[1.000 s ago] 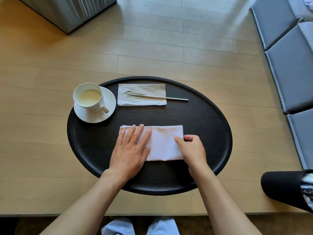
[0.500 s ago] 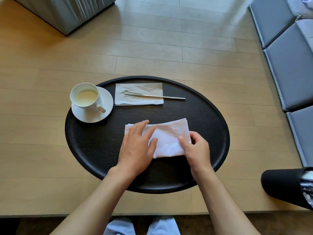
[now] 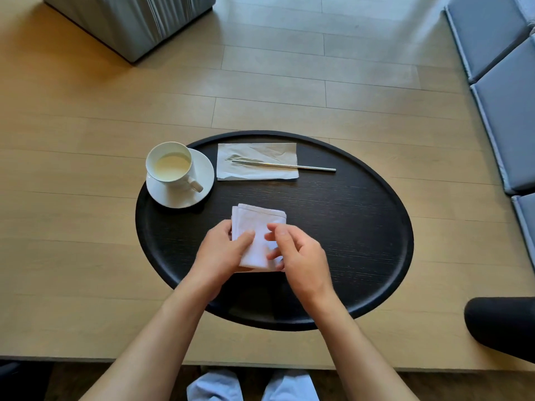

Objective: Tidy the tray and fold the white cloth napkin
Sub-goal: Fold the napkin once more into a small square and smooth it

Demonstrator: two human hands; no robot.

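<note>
At the far left of the round black wooden tray (image 3: 362, 227), which sits on the pale wood bench (image 3: 72, 227), I see a white ceramic cup of pale milky drink (image 3: 170, 166) standing on its white saucer (image 3: 179, 195), partly over the tray's rim. Just right of it a flat paper napkin (image 3: 257, 161) lies with a thin metal straw (image 3: 285, 165) across it, the straw's long axis running left to right.

Nearer me, the white cloth napkin (image 3: 256, 227) has changed: a second ago it was a long strip laid crosswise, and now it is a compact, roughly square packet, its right half brought over the left. I judge the folding nearly done, with only squaring and placing left.

My left hand (image 3: 223, 253) pinches the packet's left edge, thumb on top. My right hand (image 3: 301, 256) sits over the right side, its grip loosely curled, fingertips touching the cloth; whether it truly pinches I cannot tell.

The packet's slightly longer axis now runs away from me, stacked edges showing at the far left corner.
</note>
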